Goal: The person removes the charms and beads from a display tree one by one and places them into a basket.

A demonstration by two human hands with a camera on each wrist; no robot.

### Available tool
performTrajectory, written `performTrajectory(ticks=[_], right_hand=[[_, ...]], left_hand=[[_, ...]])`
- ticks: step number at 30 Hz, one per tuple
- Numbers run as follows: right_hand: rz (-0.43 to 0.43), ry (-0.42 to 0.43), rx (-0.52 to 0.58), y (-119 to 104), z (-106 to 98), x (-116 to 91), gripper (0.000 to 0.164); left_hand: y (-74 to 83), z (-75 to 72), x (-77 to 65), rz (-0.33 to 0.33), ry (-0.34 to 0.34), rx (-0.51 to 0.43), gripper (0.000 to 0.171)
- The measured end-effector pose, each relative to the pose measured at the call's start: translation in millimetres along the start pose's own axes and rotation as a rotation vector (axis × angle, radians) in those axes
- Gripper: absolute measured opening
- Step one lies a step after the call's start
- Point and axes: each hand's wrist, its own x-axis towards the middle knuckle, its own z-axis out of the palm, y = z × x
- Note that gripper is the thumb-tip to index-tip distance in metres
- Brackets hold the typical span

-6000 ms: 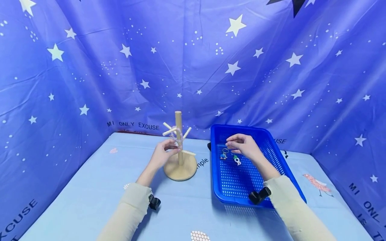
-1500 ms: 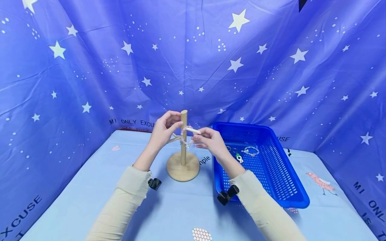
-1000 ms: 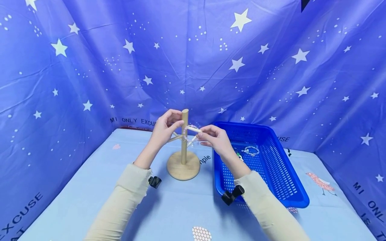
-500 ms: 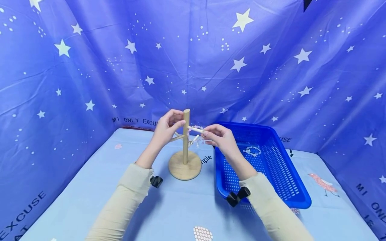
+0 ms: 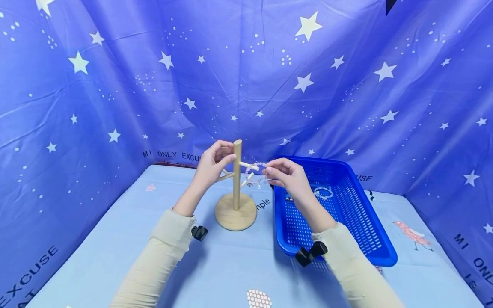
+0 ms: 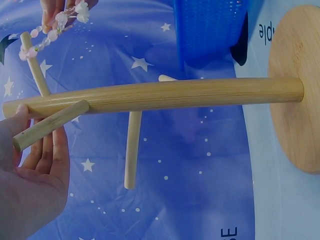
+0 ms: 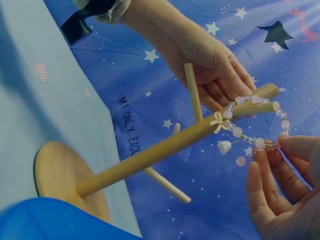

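A wooden peg stand with a round base has short pegs jutting from its post. My left hand grips the top of the post between thumb and fingers. On the stand's right, my right hand pinches one side of a bracelet of pink and clear beads, with a small bow and a white flower charm. An upper peg appears to pass through the loop near its tip. Part of the bracelet is hidden by the right fingers.
To the right stands a blue perforated basket, partly under the right forearm. Inside lies another beaded bracelet; a small bluish item shows beside the arm. A star-print curtain rises behind the light blue tablecloth.
My right hand has drawn the bracelet rightward along the peg, from beside the post to near the tip. Since the oldest frame, the stand has turned and another bracelet lies in the basket.
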Motion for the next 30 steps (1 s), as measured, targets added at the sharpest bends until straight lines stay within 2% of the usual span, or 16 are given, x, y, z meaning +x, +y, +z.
performTrajectory(ticks=[12,23,30], right_hand=[[-0.027,0.032,-0.016,-7,-17,-4,0.02],[-0.047,0.057,-0.042,-4,-45,-9,0.015],[-0.053,0.076,-0.129,3,-64,-10,0.027]], left_hand=[[-1.5,-0.1,0.3,0.004,0.002,-0.017,0.025],[2.1,-0.2,-1.3,-0.011,-0.002,-0.018,0.026],[0.9,0.0,-1.1,-0.003,0.0,-0.035,0.026]])
